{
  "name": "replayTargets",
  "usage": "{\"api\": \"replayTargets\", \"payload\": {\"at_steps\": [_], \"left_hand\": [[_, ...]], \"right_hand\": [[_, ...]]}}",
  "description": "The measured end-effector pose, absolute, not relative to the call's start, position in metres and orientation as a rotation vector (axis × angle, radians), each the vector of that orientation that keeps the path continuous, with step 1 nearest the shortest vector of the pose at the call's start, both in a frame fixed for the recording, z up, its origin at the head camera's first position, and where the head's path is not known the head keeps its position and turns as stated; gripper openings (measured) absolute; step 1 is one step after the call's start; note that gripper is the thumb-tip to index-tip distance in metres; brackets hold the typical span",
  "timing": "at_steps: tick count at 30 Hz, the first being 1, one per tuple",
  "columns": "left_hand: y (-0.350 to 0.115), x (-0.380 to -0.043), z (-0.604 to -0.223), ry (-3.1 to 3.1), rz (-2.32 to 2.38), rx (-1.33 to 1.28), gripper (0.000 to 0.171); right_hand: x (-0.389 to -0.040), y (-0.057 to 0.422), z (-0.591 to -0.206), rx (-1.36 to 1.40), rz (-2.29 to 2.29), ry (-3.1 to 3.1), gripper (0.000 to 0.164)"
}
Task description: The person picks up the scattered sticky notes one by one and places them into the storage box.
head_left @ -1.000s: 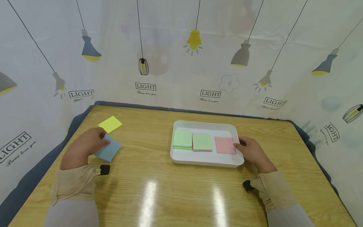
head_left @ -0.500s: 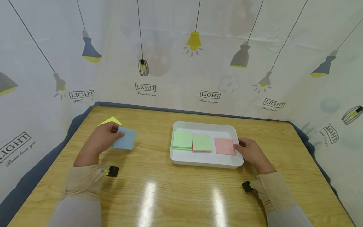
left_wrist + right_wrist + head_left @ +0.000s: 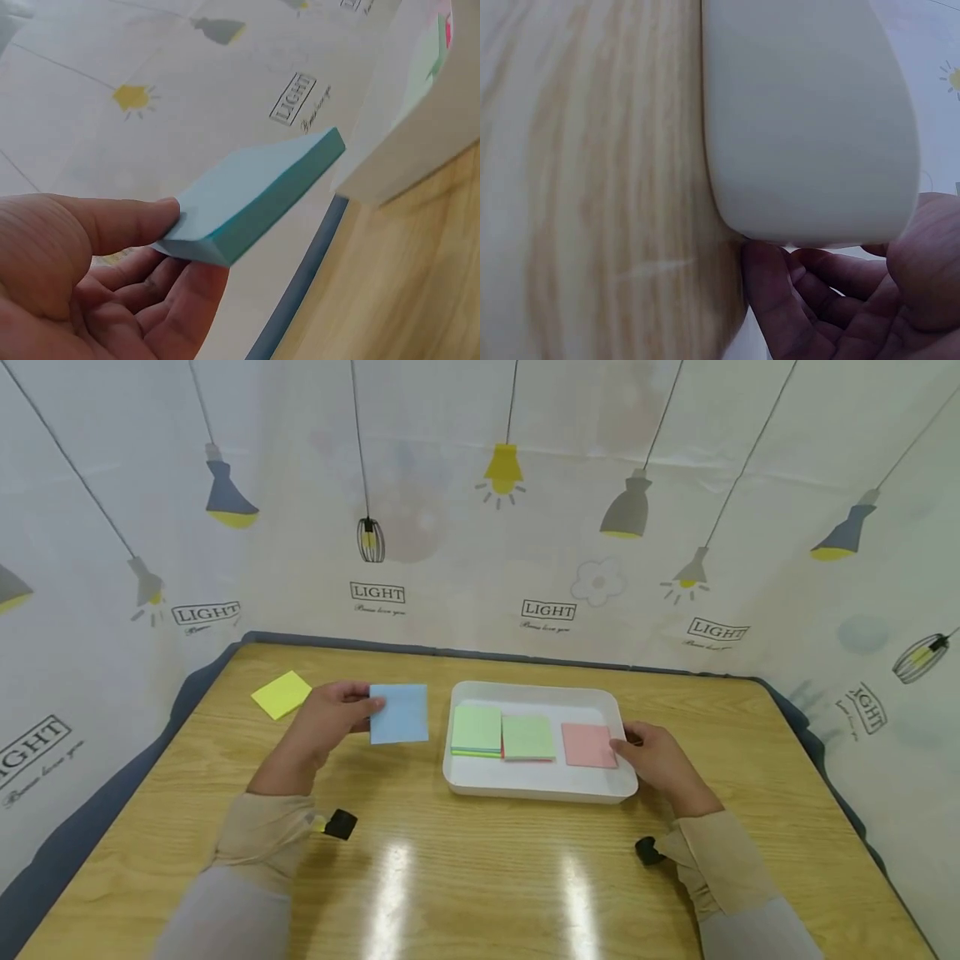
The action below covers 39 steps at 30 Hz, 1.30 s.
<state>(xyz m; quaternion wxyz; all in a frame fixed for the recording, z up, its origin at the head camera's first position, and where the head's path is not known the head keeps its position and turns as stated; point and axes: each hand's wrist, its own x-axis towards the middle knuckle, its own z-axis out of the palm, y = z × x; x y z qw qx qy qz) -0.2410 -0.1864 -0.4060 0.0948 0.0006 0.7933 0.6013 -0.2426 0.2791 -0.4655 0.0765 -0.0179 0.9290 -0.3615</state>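
Note:
My left hand [image 3: 333, 718] pinches a blue sticky note pad [image 3: 400, 714] between thumb and fingers, held up just left of the white tray [image 3: 540, 783]. In the left wrist view the pad [image 3: 262, 187] shows its thick teal edge, with the thumb on top and fingers beneath. My right hand [image 3: 660, 762] grips the tray's right end, thumb over the rim and fingers outside. Inside the tray lie a green-topped stack of pads [image 3: 477, 727] at the left, a light green pad [image 3: 528, 737] over a pink-red one in the middle, and a pink pad [image 3: 588, 745] at the right.
A yellow sticky note pad [image 3: 282, 694] lies on the wooden table [image 3: 465, 877] at the back left, beyond my left wrist. A pale curtain [image 3: 465, 527] printed with lamps stands behind the table and along both sides.
My left hand has carried the blue pad rightward from near the yellow pad to beside the tray, turning it square on. The right hand keeps its hold on the tray.

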Motion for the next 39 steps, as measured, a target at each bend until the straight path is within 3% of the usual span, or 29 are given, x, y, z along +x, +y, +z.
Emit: {"api": "replayTargets", "payload": {"at_steps": [11, 21, 39], "left_hand": [[-0.134, -0.244, -0.403, 2.132, 1.907, 0.106, 0.038], [-0.082, -0.257, -0.414, 2.022, 1.968, 0.041, 0.030], [0.001, -0.275, -0.436, 1.907, 1.906, 0.022, 0.027]], "right_hand": [[-0.242, 0.277, -0.463, -0.038, -1.086, 2.780, 0.047], [-0.240, 0.277, -0.463, -0.006, -1.081, 2.753, 0.051], [-0.243, 0.278, -0.462, 0.001, -1.071, 2.760, 0.048]]}}
